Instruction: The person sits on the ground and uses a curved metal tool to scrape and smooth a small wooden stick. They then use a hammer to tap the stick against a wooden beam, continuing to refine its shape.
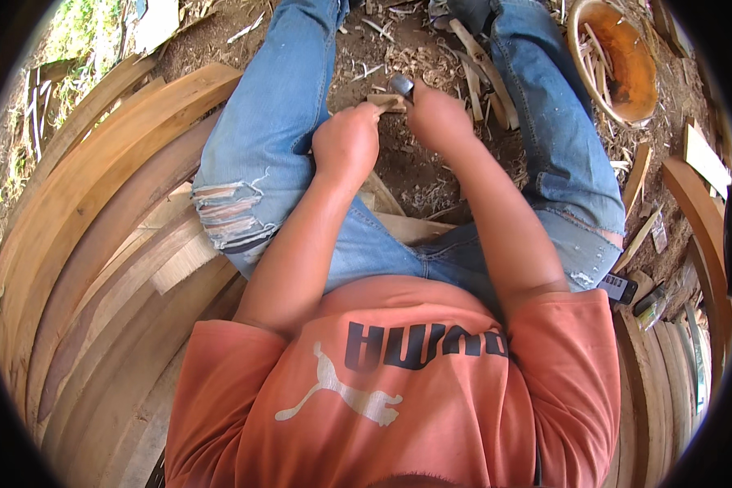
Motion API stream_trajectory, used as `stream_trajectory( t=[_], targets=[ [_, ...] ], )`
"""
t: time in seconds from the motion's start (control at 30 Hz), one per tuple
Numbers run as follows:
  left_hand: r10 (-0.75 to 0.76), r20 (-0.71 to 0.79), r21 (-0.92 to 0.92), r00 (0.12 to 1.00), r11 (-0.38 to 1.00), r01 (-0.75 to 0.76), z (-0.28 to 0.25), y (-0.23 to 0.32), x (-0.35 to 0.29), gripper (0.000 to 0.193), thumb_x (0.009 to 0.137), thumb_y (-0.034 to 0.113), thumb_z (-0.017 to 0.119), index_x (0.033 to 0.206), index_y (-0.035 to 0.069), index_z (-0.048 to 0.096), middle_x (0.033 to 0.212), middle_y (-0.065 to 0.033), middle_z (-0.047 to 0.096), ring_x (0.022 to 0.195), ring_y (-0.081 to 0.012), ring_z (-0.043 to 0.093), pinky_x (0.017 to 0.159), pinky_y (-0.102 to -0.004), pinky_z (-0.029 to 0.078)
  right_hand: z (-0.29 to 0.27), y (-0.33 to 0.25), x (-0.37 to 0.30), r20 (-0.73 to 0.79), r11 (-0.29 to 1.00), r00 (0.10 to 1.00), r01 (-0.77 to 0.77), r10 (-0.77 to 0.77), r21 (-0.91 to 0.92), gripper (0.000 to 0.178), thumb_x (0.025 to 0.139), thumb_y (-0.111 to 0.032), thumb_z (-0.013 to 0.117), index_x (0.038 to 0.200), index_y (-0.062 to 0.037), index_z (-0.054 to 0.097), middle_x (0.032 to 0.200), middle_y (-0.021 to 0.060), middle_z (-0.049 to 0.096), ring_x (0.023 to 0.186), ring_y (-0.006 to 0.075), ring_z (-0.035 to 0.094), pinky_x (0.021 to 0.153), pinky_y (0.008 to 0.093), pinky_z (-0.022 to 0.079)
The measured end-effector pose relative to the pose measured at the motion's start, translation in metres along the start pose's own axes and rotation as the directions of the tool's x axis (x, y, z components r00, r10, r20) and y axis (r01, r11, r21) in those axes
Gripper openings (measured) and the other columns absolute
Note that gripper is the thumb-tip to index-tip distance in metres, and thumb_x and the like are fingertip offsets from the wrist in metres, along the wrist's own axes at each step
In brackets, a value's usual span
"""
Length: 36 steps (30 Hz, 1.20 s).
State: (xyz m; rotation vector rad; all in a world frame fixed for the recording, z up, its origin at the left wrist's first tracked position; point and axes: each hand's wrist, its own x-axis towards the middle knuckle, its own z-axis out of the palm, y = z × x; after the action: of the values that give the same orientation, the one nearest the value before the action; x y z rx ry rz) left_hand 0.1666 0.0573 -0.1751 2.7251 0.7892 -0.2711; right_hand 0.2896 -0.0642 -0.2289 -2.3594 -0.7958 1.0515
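Note:
I sit on stacked planks with my knees apart, in torn blue jeans. My left hand [346, 145] is closed around a small pale piece of wood [388, 101] that sticks out to the right of its fingers. My right hand [437, 116] is fisted on a dark metal tool [402, 84], whose head shows just above the knuckles and rests against the wood piece. Both hands meet over the dirt between my legs. The tool's handle is hidden inside the fist.
Long curved wooden planks [98, 187] lie stacked on my left and under me. An orange bowl [618, 57] with wood slivers stands at the upper right. Wood chips and offcuts [472, 73] litter the dirt. More boards [699, 211] and a small dark object [618, 287] lie on the right.

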Motion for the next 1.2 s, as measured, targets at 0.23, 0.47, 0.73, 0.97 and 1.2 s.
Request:
stream_trajectory(
  t=[0.23, 0.47, 0.73, 0.97, 1.2],
  targets=[
    [0.013, -0.010, -0.031, 1.000, 0.999, -0.013, 0.002, -0.003, -0.008, 0.014, 0.100, 0.019, 0.068, 0.107, 0.013, 0.079, 0.088, -0.0174, 0.076, 0.084, -0.0414, 0.074, 0.073, -0.0527, 0.057, 0.027, 0.023, 0.011, 0.029, 0.998, 0.999, -0.035, 0.037, -0.049, 0.029, 0.101, -0.016, 0.059, 0.127, -0.0032, 0.063, 0.112, 0.0246, 0.076, 0.103, 0.0429, 0.075, 0.088, 0.0554, 0.058],
    [0.071, -0.032, -0.032, 0.997, 0.997, -0.072, 0.002, -0.004, -0.007, 0.011, 0.098, 0.014, 0.065, 0.098, 0.008, 0.074, 0.090, -0.0168, 0.075, 0.086, -0.0403, 0.073, 0.074, -0.0530, 0.057, -0.011, -0.003, -0.004, -0.187, 0.987, 0.978, 0.118, -0.097, 0.105, 0.036, 0.102, -0.027, 0.065, 0.127, -0.0014, 0.064, 0.100, 0.0276, 0.075, 0.095, 0.0478, 0.072, 0.083, 0.0569, 0.057],
    [0.043, 0.029, -0.088, 0.999, 0.995, -0.040, 0.000, 0.003, -0.009, 0.013, 0.100, 0.014, 0.065, 0.103, 0.007, 0.075, 0.095, -0.0186, 0.074, 0.090, -0.0425, 0.072, 0.078, -0.0534, 0.056, -0.009, -0.006, -0.015, -0.162, 0.980, 0.978, 0.155, -0.135, 0.121, 0.038, 0.102, -0.026, 0.067, 0.130, -0.0015, 0.066, 0.098, 0.0286, 0.074, 0.093, 0.0483, 0.072, 0.083, 0.0570, 0.056],
    [0.051, 0.014, -0.092, 0.999, 0.995, -0.049, 0.004, -0.005, -0.008, 0.017, 0.102, 0.014, 0.060, 0.096, 0.004, 0.072, 0.097, -0.0186, 0.075, 0.088, -0.0423, 0.072, 0.078, -0.0534, 0.057, 0.011, -0.004, -0.011, -0.094, 0.990, 0.989, 0.123, -0.116, 0.063, 0.035, 0.102, -0.029, 0.066, 0.125, -0.0031, 0.064, 0.097, 0.0258, 0.076, 0.092, 0.0469, 0.073, 0.082, 0.0567, 0.057],
    [0.079, -0.004, -0.065, 0.997, 0.995, -0.079, 0.004, -0.002, -0.001, 0.018, 0.102, 0.016, 0.061, 0.093, 0.005, 0.073, 0.091, -0.0202, 0.074, 0.087, -0.0429, 0.072, 0.077, -0.0541, 0.056, 0.012, 0.002, -0.008, -0.057, 0.991, 0.990, 0.131, -0.129, 0.029, 0.037, 0.104, -0.028, 0.061, 0.132, -0.0034, 0.062, 0.101, 0.0240, 0.076, 0.095, 0.0449, 0.074, 0.082, 0.0570, 0.057]
  ],
)
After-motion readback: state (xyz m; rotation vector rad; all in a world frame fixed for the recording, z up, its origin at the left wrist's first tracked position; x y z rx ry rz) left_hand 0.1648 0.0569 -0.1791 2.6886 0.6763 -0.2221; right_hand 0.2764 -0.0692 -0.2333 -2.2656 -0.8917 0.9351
